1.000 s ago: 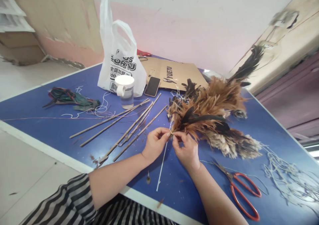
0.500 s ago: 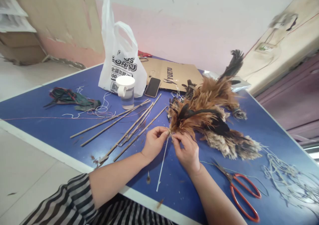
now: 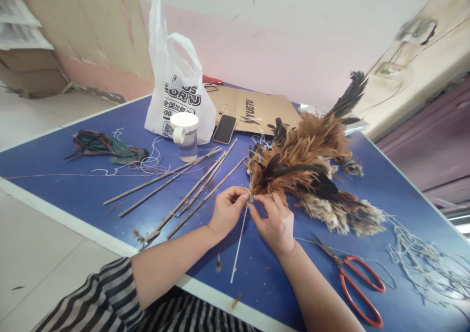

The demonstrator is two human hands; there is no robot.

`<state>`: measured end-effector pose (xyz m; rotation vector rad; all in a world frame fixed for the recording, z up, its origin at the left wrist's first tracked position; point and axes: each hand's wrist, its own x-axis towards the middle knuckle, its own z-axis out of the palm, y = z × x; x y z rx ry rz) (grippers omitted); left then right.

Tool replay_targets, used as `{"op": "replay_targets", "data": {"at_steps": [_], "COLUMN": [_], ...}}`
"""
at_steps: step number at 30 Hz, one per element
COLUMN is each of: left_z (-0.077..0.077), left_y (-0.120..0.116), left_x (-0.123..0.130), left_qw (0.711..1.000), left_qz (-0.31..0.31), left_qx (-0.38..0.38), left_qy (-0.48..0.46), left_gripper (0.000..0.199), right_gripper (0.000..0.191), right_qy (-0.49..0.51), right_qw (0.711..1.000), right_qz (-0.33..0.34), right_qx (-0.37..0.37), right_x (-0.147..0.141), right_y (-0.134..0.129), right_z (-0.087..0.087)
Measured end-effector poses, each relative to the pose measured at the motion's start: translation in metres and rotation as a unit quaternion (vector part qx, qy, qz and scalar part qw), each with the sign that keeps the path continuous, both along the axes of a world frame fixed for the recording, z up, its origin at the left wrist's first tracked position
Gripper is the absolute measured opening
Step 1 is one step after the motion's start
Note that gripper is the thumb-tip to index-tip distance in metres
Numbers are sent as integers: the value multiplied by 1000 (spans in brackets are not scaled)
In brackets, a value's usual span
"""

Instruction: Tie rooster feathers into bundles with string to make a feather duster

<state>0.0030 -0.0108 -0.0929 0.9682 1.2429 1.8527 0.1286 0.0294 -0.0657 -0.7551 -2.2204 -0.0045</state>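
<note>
A large bundle of brown and black feathers (image 3: 304, 173) lies on the blue table, its narrow bound end toward me. My left hand (image 3: 228, 212) pinches that end between thumb and forefinger. Close against it, the thumb and forefinger of my right hand (image 3: 274, 224) are pressed together at a pale, thin string (image 3: 250, 195) looped round the end. From between my hands a thin white rod (image 3: 238, 246) slants toward the table's front edge. The tiny part within my fingertips is mostly hidden. Red-handled scissors (image 3: 343, 261) lie slightly open right of my right forearm.
Several thin sticks (image 3: 154, 177) lie left of my hands. Behind them stand a lidded cup (image 3: 188, 143) and a white plastic bag (image 3: 179, 82). A phone (image 3: 224, 129) rests by flat cardboard (image 3: 268, 106). Tangled string (image 3: 422, 258) is at right, a dark green bundle (image 3: 106, 145) at left.
My right fingertips have moved slightly left, closer to my left thumb at the bound end. The dark feathers at the back have shifted a little to the right. My left hand stays in place.
</note>
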Motion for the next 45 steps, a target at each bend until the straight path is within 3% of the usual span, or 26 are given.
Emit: {"op": "replay_targets", "data": {"at_steps": [4,10,17,24,27,30,33,38,40,42,45], "left_z": [1,0,2,8,11,13,14,10,9,9,10], "left_y": [-1,-1,-3,-3,-3,-1,1,3,2,2,1], "left_x": [1,-2,2,0,-2,-4,-7,-8,-8,-8,-11], "left_qw": [1000,1000,999,999,999,998,995,997,998,999,999], "left_qz": [-3,-5,-27,-8,4,5,2,-27,-39,-45,-39], "left_qx": [-5,7,-10,-13,-17,-34,-44,-23,-19,-22,-29], "left_qy": [6,7,-25,-32,-42,-60,-89,-63,-34,-14,0], "left_gripper": [18,16,16,19,20,21,23,28,27,27,29], "right_gripper": [10,12,16,12,7,8,14,23,24,24,25], "right_qy": [8,66,113,149,225,336,401,381,354,308,206], "right_qw": [1000,984,961,950,909,813,718,617,598,604,669], "right_qz": [-1,129,194,200,187,172,165,158,164,167,155], "right_qx": [-18,-100,-161,-187,-296,-444,-545,-670,-700,-716,-697], "right_x": [-1,-1,-3,-3,-10,-19,-24,-15,-9,-4,1], "right_y": [0,-8,-15,-22,-24,-26,-23,-10,-5,0,4], "right_z": [-2,0,-1,-1,0,1,4,13,14,14,9]}}
